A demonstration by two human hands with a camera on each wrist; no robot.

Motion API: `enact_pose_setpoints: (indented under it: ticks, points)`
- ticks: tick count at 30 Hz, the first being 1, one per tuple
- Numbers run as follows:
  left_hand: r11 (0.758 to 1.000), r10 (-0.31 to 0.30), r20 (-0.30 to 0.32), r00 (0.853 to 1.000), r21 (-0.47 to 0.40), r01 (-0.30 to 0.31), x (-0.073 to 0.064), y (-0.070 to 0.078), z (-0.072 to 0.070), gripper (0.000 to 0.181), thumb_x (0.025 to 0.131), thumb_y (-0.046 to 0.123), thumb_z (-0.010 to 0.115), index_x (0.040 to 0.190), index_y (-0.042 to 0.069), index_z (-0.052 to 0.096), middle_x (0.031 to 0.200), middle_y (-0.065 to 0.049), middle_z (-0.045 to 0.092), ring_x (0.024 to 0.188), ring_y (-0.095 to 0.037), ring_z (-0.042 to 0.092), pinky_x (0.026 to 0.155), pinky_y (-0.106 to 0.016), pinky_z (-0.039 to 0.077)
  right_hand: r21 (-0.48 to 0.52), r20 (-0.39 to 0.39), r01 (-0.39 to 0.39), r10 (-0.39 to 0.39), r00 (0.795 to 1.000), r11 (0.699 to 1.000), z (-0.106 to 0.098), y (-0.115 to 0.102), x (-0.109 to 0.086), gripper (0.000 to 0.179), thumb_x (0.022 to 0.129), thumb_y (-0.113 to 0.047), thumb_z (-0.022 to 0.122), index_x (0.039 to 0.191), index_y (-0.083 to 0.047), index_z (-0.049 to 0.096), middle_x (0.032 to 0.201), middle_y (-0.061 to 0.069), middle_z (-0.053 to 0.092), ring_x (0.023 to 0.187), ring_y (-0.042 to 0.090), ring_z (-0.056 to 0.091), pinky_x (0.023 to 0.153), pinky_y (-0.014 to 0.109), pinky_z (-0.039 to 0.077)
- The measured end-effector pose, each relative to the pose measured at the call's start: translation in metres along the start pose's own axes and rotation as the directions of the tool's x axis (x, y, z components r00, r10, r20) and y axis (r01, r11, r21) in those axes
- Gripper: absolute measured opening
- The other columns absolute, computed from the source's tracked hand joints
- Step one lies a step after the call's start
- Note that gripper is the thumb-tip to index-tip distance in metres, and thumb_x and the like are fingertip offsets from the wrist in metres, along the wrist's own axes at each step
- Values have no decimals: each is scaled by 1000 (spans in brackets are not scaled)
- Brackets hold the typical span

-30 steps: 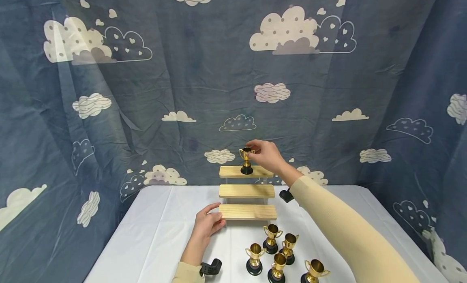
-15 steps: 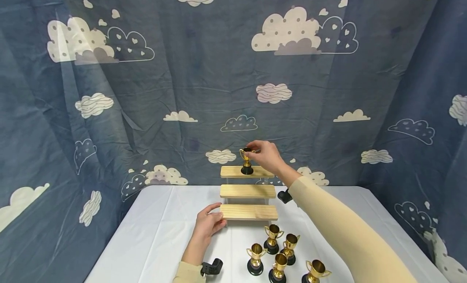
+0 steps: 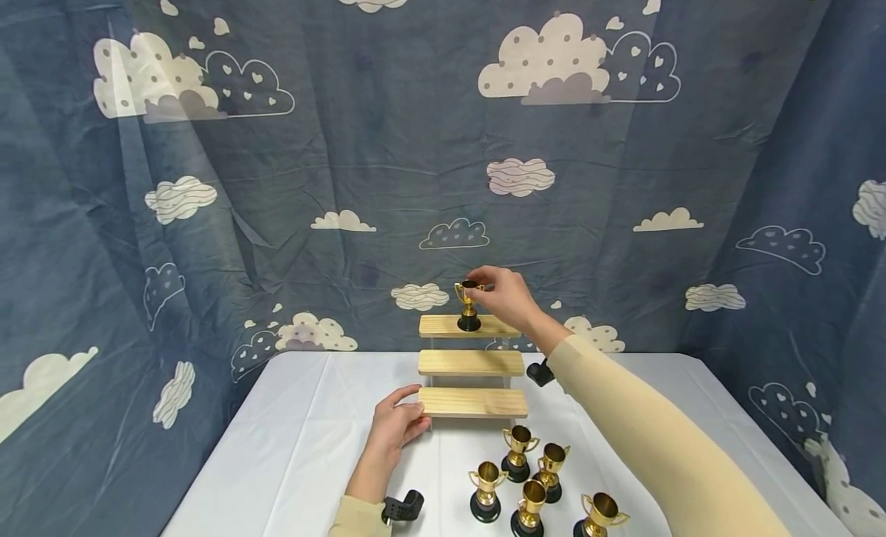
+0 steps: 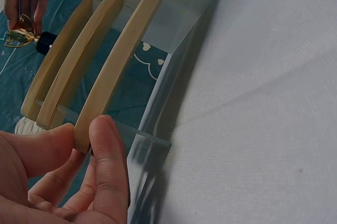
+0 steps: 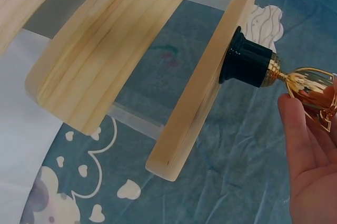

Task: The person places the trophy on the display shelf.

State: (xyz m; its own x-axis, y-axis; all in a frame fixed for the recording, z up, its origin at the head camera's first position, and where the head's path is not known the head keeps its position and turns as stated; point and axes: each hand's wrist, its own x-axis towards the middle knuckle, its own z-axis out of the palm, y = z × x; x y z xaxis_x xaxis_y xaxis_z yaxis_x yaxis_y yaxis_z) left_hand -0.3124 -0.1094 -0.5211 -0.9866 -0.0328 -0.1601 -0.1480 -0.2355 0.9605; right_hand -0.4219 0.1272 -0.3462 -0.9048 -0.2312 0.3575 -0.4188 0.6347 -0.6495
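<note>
1. Reference: the clock dial is centred on the middle shelf [image 3: 471, 361] of a three-tier stand, 12 pointing away from the person.
2. The right hand [image 3: 505, 295], at 1 o'clock, grasps a gold trophy [image 3: 468, 308] by its cup, between thumb and fingers.
3. That trophy is at 12 o'clock, upright, its black base touching the top shelf [image 3: 436, 326].
4. The left hand [image 3: 393, 428], at 8 o'clock, pinches the left end of the bottom shelf [image 3: 477, 402]; the left wrist view confirms thumb and fingers on the wood.
5. Five further trophies [image 3: 486, 492] stand on the white worktop [image 3: 298, 445], grouped between 4 and 6 o'clock; the one nearest 4 is cut by the frame's lower edge.
6. A cloud-printed blue backdrop [image 3: 388, 137] hangs beyond the worktop at 12 o'clock.
</note>
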Motion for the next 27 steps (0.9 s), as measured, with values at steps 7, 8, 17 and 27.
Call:
enact_pose_setpoints:
  ticks: [7, 8, 17, 27]
  points:
    - [1000, -8, -6, 1000, 6, 8, 1, 1, 2, 52, 89, -4, 66, 140, 2, 56, 87, -13, 68, 69, -18, 69, 67, -28, 61, 10, 21, 0, -1, 1000, 1000, -9, 1, -3, 47, 96, -36, 70, 137, -16, 60, 123, 6, 66, 109, 27, 65, 86, 46, 57]
    - [1000, -9, -8, 1000, 6, 9, 1, 1, 2, 52, 89, -4, 66, 140, 2, 56, 87, -13, 68, 69, -18, 69, 67, -28, 61, 15, 20, -1, 0, 1000, 1000, -11, 2, -3, 46, 96, -36, 70, 137, -17, 60, 122, 5, 66, 108, 26, 65, 86, 46, 57]
    - [1000, -8, -9, 1000, -1, 8, 1, 1, 0, 52, 89, -5, 66, 140, 1, 56, 87, -14, 68, 70, -19, 69, 69, -30, 61, 5, 30, 6, -6, 1000, 1000, -25, 3, -8, 45, 96, -35, 70, 137, -20, 59, 126, 12, 65, 107, 26, 65, 87, 48, 56]
    - [1000, -5, 0, 1000, -5, 5, 0, 1, 1, 50, 90, -4, 67, 139, 2, 57, 89, -14, 67, 71, -19, 69, 70, -31, 61, -14, 47, 9, -8, 999, 1000, -39, -2, -21, 43, 95, -29, 72, 135, -19, 59, 127, 12, 64, 106, 26, 65, 86, 47, 57]
